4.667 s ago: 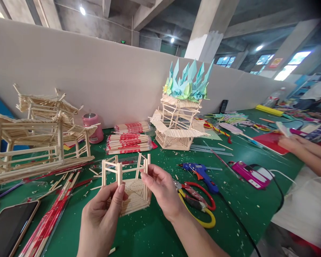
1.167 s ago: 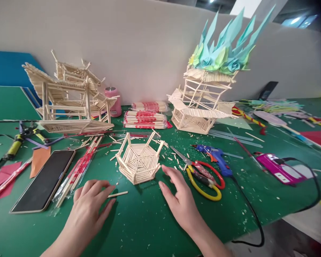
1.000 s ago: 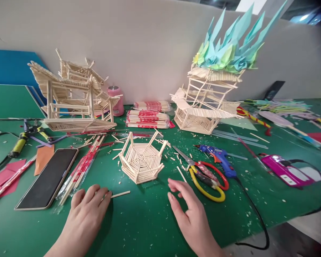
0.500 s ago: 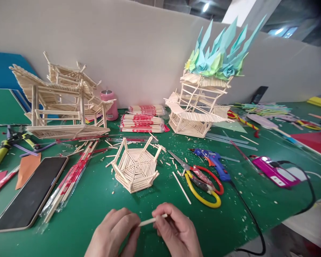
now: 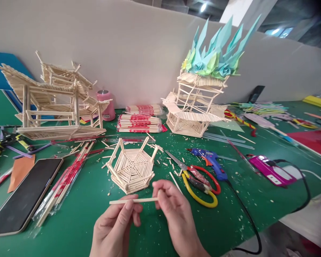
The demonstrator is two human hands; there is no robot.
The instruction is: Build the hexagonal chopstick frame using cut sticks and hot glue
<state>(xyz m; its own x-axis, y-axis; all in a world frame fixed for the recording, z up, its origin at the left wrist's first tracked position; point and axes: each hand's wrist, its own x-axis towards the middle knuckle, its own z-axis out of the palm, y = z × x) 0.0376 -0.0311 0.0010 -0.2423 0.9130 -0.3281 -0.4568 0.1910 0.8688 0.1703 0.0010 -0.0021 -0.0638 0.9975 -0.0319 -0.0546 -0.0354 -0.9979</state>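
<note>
Both my hands pinch one thin, pale wooden stick (image 5: 147,200), held level over the table's front part. My left hand (image 5: 116,225) grips it near the middle between thumb and fingers, with one end poking out to the left. My right hand (image 5: 173,214) pinches the other end in its fingertips. Just beyond my hands sits a small stick frame (image 5: 133,166) with a web-patterned, many-sided base and short posts slanting up at its corners. Scissors (image 5: 200,182) with red and yellow handles and a blue glue gun (image 5: 210,160) lie to the right of it.
Stick buildings stand at the back left (image 5: 59,103) and back right (image 5: 198,114), the latter topped with blue paper spikes. Stick bundles (image 5: 139,123) and a pink flask (image 5: 106,105) lie between. A phone (image 5: 24,196) rests left; a magenta power strip (image 5: 271,169) with cables is right.
My hands have risen a little towards the small frame. The stick now shows more of its length and lies across the left fingers, its left end free.
</note>
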